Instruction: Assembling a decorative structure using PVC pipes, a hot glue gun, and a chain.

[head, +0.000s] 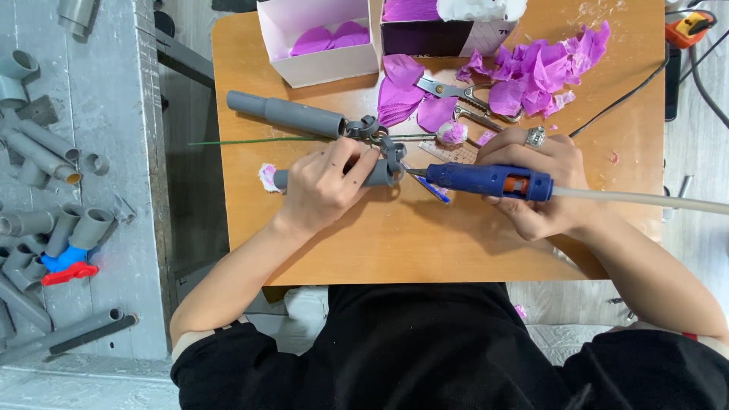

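Your left hand (328,181) is wrapped closed around a grey plastic pipe (334,178) lying on the wooden table (395,243), fingers curled over the top so that only its two ends show. The pipe looks rigid and light, with a smooth, somewhat slippery skin, so a full wrap around the middle, as you have it, is likely the safest hold; pinching at the tip would let it roll. Its long axis runs nearly level across the view, left to right: the left end carries a small pink-and-white tuft (267,176), and the right end carries curled grey plastic strips (392,152) that look thin and springy, probably easy to bend out of shape if squeezed. Your right hand (531,182) is closed around a blue glue gun (490,181), which lies along almost the same line, nozzle pointing left at the curled end and just short of it, with a pale glue stick (645,200) trailing out to the right. A second, longer grey pipe (287,114) lies just beyond, tilted slightly, beside a thin green wire (250,141). Scissors (463,95), loose purple paper petals (531,68) and two open boxes (319,45) sit farther back; the petals look soft and easily crushed.
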